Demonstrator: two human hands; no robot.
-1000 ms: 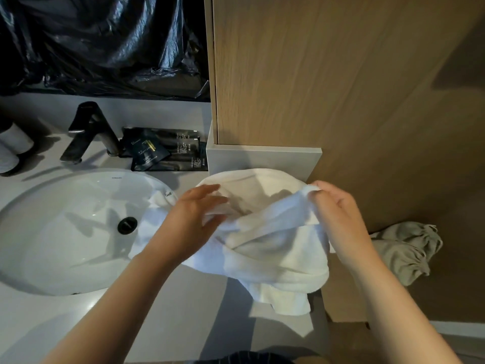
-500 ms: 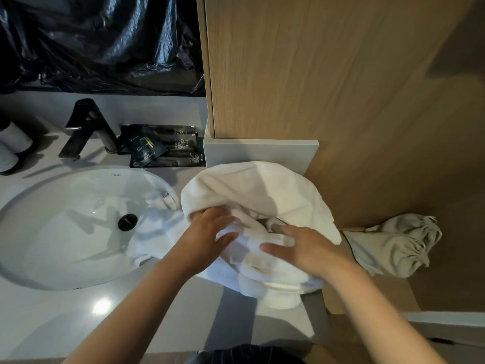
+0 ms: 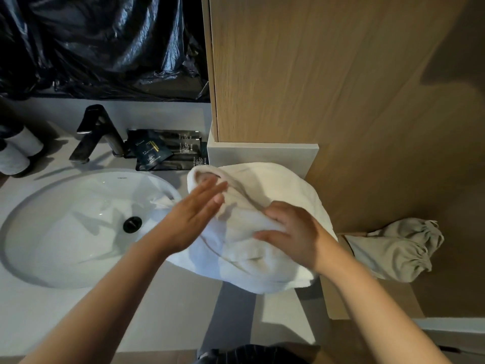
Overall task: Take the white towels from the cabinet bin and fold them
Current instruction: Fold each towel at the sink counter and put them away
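Head view. White towel (image 3: 262,232) bunched on worktop (image 3: 168,306), just right of sink (image 3: 65,232), one corner trailing over the basin rim. Left hand (image 3: 194,219): fingers (image 3: 210,191) straight, together, laid across the towel's left edge, holding nothing; outline blurred. Right hand (image 3: 296,235) on top of towel, fingers (image 3: 278,210) bent, tips hidden in a fold. Cannot tell whether they grip.
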